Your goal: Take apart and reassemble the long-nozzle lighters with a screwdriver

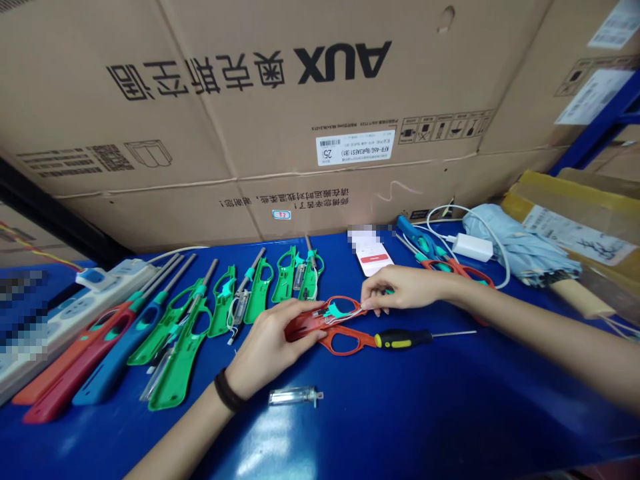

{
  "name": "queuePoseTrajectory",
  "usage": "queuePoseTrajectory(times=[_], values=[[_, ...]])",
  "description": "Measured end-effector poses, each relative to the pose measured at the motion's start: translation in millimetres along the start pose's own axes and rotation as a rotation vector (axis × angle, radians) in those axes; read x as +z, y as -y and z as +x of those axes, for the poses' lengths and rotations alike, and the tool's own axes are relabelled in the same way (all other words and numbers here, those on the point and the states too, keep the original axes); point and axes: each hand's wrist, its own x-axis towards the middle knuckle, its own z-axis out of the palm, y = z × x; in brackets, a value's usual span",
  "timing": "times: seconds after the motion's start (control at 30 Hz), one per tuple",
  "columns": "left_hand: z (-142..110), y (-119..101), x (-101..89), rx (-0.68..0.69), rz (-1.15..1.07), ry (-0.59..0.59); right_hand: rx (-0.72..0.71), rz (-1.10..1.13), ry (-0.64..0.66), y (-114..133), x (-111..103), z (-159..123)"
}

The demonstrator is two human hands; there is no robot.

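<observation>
"Clear tube [294, 396] toward the front edge of the table [400, 413]. Hands?"

"Left hand [273, 340] grips the orange lighter shell [306, 325], mid-table; right hand [395, 290] pinches at its white wire [350, 317]."

"Step?"

"Wire placing, I'd judge; next move calls for a steady shell, light touch."

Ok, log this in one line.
left hand: holding orange shell | right hand: at white wires | screwdriver: on table | clear tank: on table
</observation>
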Motion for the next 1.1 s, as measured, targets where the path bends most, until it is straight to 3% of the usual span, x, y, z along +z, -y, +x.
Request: queuePoseTrajectory(times=[0.2,0.57,0.77,0.87,0.93,1.1], values=[[3,0,0.9,0.086,0.164,-0.024,0.039,0.090,0.029,-14,1,-2],[-1,2,-1.0,0.104,0.268,-0.045,0.055,0.123,0.018,-10,-3,-7],[0,1,-5.7,0.197,0.400,-0.139,0.086,0.087,-0.001,-10,-17,-18],[-3,-6,-7.3,0.259,0.361,-0.220,0.112,0.081,-0.034,-11,-27,-33],[-4,-11,-6.1,0.303,0.289,-0.156,0.139,0.073,-0.070,-12,-33,-43],[-6,-15,-0.2,0.355,0.187,0.137,0.178,0.066,-0.088,-13,-36,-54]])
